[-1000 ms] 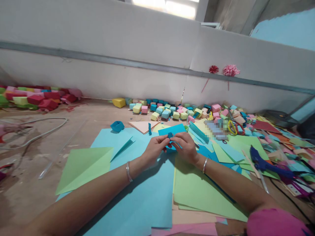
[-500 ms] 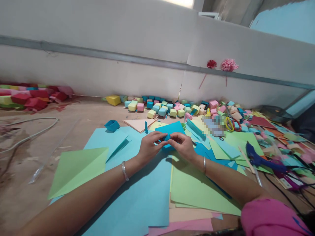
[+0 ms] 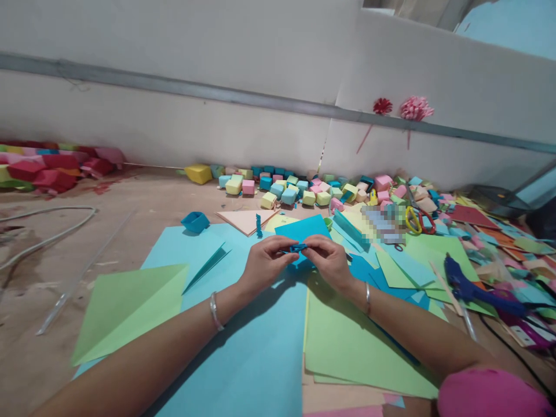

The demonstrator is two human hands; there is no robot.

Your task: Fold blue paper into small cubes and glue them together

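Observation:
My left hand (image 3: pixel 264 264) and my right hand (image 3: pixel 330 260) meet over the middle of the paper pile. Both pinch a small folded piece of dark blue paper (image 3: pixel 297 248) between fingertips and thumbs. Each wrist wears a silver bangle. Under the hands lie large light blue sheets (image 3: pixel 256 341) and light green sheets (image 3: pixel 347 341). A blue rectangle of paper (image 3: pixel 304 227) lies just beyond the fingers.
A row of small coloured paper cubes (image 3: pixel 286 191) lines the wall. A small blue paper box (image 3: pixel 195 222) sits far left of the hands. Scissors (image 3: pixel 416 220) and a blue glue gun (image 3: pixel 467 286) lie to the right among scraps. A white cable (image 3: pixel 47 234) curls at left.
The fingers have reworked the small blue piece, which now looks flatter and pinched from both ends. The view has shifted slightly; both hands stay over the same spot.

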